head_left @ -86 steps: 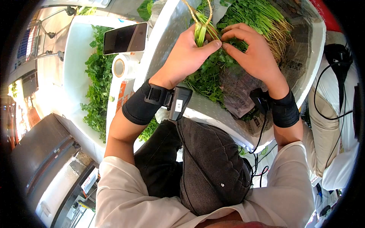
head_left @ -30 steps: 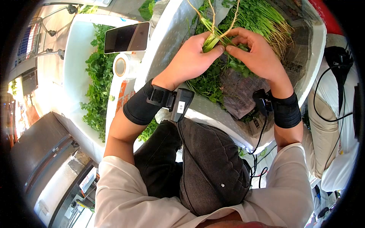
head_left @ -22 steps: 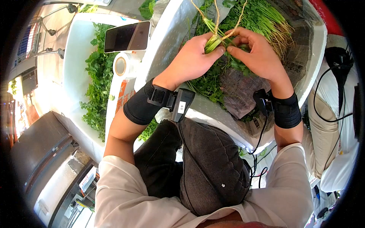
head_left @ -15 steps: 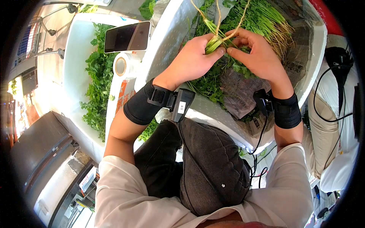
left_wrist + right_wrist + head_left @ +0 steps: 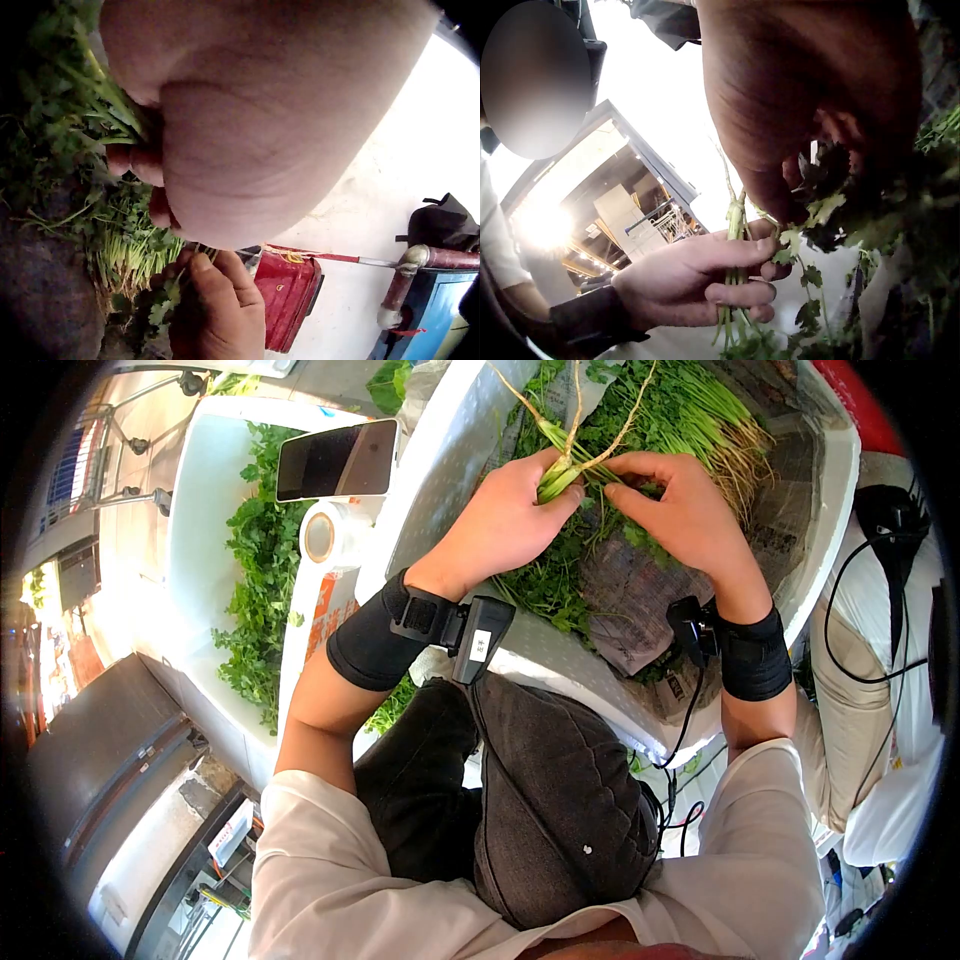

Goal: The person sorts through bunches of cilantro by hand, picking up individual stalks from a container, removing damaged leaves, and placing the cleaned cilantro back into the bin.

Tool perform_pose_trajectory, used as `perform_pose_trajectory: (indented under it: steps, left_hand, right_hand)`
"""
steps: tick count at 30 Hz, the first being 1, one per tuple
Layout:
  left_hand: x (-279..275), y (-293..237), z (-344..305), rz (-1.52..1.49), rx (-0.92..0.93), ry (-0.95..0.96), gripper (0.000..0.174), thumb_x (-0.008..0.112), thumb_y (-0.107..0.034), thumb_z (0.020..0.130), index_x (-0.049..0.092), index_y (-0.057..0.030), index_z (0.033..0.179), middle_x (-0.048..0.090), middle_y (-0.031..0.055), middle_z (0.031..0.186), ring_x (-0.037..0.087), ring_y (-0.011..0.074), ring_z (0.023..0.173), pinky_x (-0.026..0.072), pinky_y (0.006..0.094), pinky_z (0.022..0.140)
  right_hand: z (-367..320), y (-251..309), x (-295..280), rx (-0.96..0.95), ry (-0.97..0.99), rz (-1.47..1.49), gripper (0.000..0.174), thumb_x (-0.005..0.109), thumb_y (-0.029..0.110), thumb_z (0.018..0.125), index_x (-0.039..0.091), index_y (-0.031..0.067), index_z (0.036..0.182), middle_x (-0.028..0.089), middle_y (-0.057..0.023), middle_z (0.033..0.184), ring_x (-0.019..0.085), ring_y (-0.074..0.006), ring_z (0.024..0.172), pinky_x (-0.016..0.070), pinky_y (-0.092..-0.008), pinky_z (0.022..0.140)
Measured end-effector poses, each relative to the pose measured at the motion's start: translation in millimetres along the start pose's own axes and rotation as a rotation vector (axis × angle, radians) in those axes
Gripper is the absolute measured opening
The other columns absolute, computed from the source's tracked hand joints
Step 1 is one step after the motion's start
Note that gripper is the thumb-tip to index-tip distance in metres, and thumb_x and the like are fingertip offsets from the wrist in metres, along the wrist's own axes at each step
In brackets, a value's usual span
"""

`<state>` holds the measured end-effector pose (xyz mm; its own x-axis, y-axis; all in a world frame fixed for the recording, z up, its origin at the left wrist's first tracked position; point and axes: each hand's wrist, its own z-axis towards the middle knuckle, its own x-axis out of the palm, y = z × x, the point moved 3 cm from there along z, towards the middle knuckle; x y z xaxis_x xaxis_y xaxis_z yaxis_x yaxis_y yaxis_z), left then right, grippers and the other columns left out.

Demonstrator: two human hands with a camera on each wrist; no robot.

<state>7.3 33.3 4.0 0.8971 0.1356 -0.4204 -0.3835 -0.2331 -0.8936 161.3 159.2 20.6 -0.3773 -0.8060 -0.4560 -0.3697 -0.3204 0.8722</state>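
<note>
In the head view my left hand point(image 5: 500, 520) grips a few coriander plants point(image 5: 556, 478) by the stems, close below the roots. The thin pale roots point(image 5: 622, 435) point up and away. Seen from the right wrist, the left hand's fingers curl round the green stems point(image 5: 736, 225), whose leaves hang below. My right hand point(image 5: 682, 510) is just to the right of it. In the left wrist view the right hand's thumb and forefinger pinch a thin leafy coriander stem point(image 5: 166, 306). The right hand's palm is in dark shadow in its own wrist view.
A white foam box point(image 5: 455, 445) under my hands holds a large coriander bundle point(image 5: 700, 410) and newspaper point(image 5: 640, 600). Left of it stand a second white box point(image 5: 200, 490) with greens, a phone point(image 5: 337, 460) and a roll point(image 5: 320, 538). Cables hang from my wrist cameras.
The held coriander has turned, so its roots spread out more to the right. Both hands first shifted slightly down; lately my right hand has drawn a little away from the left.
</note>
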Motion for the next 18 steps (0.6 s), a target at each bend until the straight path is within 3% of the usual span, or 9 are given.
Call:
perform_pose_trajectory:
  steps: [7, 15, 18]
  left_hand:
    - [0.9, 2.7, -0.1, 0.021, 0.002, 0.062, 0.031, 0.068, -0.021, 0.096, 0.064, 0.002, 0.117, 0.071, 0.0141, 0.09, 0.064, 0.0219, 0.08, 0.0523, 0.037, 0.079]
    - [0.5, 1.5, 1.0, 0.089, 0.031, 0.034, 0.029, 0.07, -0.023, 0.094, 0.068, 0.0024, 0.108, 0.069, 0.0185, 0.083, 0.063, 0.0257, 0.072, 0.0521, 0.0389, 0.073]
    - [0.1, -0.5, 0.7, 0.05, 0.031, 0.026, 0.029, 0.07, -0.023, 0.094, 0.068, 0.0022, 0.108, 0.069, 0.0172, 0.082, 0.061, 0.0235, 0.071, 0.0516, 0.0387, 0.072]
  right_hand:
    - [3.1, -3.9, 12.1, -0.01, -0.001, 0.132, 0.024, 0.073, 0.017, 0.093, 0.072, -0.0019, 0.108, 0.073, -0.0067, 0.086, 0.064, -0.0109, 0.076, 0.0529, -0.03, 0.071]
    - [4.6, -9.0, 21.2, -0.008, -0.071, 0.215, 0.019, 0.071, 0.013, 0.094, 0.072, -0.0023, 0.106, 0.073, -0.0071, 0.086, 0.065, -0.0113, 0.074, 0.0528, -0.0291, 0.069]
    - [4.7, -11.8, 21.1, -0.04, -0.112, 0.202, 0.018, 0.069, 0.011, 0.095, 0.072, -0.0025, 0.107, 0.073, -0.0075, 0.086, 0.066, -0.0115, 0.074, 0.0528, -0.029, 0.069]
